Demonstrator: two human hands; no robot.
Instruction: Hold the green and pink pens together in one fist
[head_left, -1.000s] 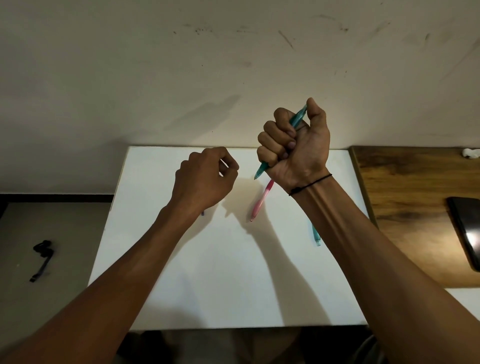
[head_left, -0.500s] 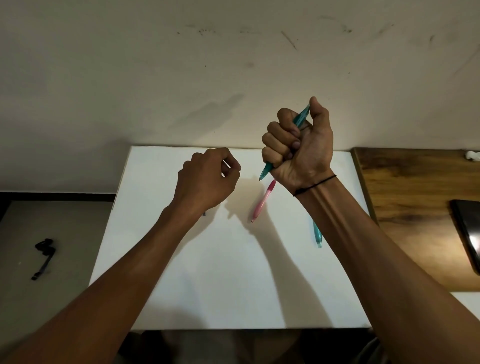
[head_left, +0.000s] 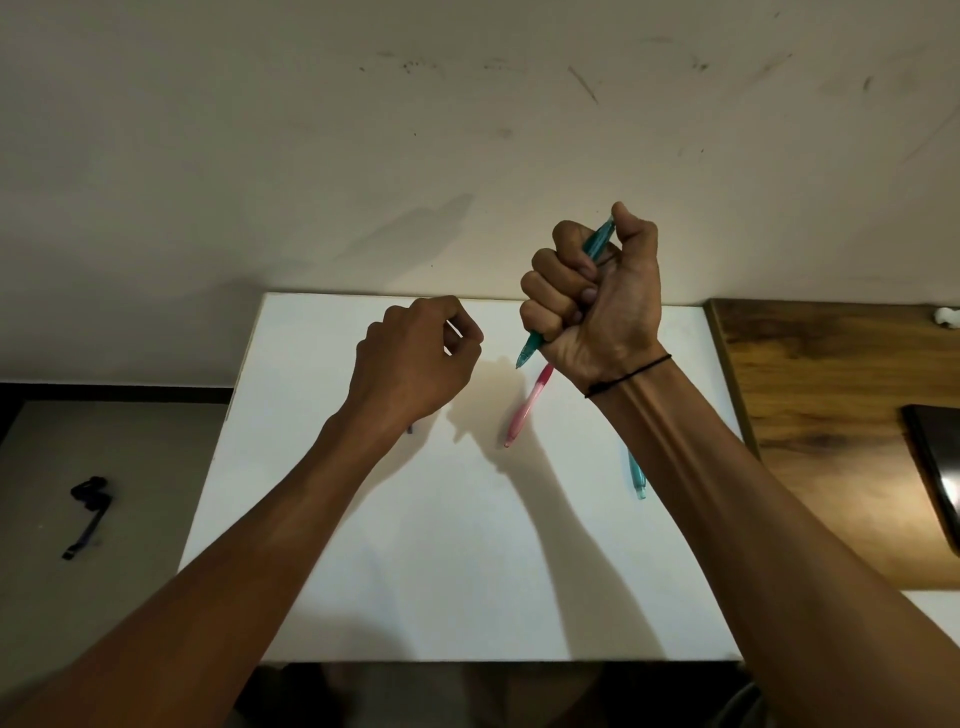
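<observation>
A teal pen (head_left: 593, 250) is being held in the fist of the right hand (head_left: 597, 296), raised above the far edge of the white tabletop (head_left: 415, 545); the grip is being kept tight, with all four fingers (head_left: 545, 280) wrapped round the barrel and the thumb pressed at its upper end. The pen is being held slanted, its tip pointing down towards the tabletop and its upper end showing beside the thumb. A thin black band (head_left: 628, 374) is being worn on the right wrist. The left hand (head_left: 415, 364) is being held just beside the right one, over the far part of the tabletop, its fingers curled in; whether anything is being held in that grip cannot be told. A pink pen (head_left: 524, 415) is lying flat on the tabletop below the right hand, and a second teal pen (head_left: 638, 480) is lying near the right edge, partly hidden by the right forearm.
</observation>
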